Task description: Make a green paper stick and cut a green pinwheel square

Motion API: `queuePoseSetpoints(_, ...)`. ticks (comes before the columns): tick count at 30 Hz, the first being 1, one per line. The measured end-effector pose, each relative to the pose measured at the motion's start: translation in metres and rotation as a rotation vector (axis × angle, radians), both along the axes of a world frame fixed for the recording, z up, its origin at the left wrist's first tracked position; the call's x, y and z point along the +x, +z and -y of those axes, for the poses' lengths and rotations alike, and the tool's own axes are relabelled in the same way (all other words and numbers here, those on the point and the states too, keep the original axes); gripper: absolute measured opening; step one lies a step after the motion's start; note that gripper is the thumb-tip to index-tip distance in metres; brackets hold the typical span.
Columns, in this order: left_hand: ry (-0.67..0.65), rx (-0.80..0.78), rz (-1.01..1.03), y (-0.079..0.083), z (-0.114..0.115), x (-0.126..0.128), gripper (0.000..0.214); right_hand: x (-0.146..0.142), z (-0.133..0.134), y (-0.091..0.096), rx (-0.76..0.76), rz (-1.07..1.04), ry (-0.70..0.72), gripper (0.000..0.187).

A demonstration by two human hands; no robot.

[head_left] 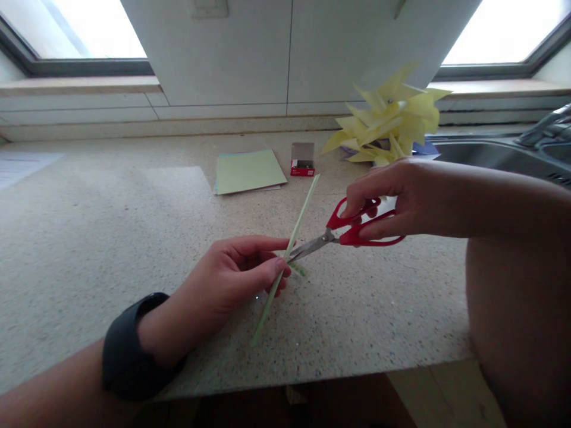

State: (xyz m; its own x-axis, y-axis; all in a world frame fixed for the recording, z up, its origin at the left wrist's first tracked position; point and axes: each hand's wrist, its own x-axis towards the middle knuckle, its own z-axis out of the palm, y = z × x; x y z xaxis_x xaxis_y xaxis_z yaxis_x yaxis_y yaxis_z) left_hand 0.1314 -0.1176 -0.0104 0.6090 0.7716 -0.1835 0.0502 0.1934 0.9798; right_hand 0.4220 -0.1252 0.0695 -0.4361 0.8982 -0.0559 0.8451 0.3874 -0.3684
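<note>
My left hand (pixel 243 270) pinches a pale green sheet of paper (pixel 303 209) between thumb and fingers. The paper stands tilted and shows edge-on, as a narrow strip. In my right hand (pixel 383 196) is a pair of scissors (pixel 328 236) with red handles, thumb and fingers through the loops. The metal blades point left and their tips meet the paper beside my left thumb; whether they cut into it I cannot tell. A small green thing (pixel 300 269) shows just behind my left fingertips, too hidden to name.
A stack of pale yellow-green paper (pixel 250 172) lies beyond my hands, beside a small red box (pixel 302 169) with dark contents. Yellow paper pinwheels (pixel 388 122) stand at the back right, near a steel sink (pixel 473 157). The speckled counter (pixel 111 249) ends at a front edge below.
</note>
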Motion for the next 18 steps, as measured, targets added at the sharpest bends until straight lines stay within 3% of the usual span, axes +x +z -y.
queuePoseSetpoints(18, 0.018, -0.016, 0.019, -0.0001, 0.0018, 0.0008, 0.02, -0.0067, 0.0037, 0.0068, 0.0, -0.007, -0.06, 0.018)
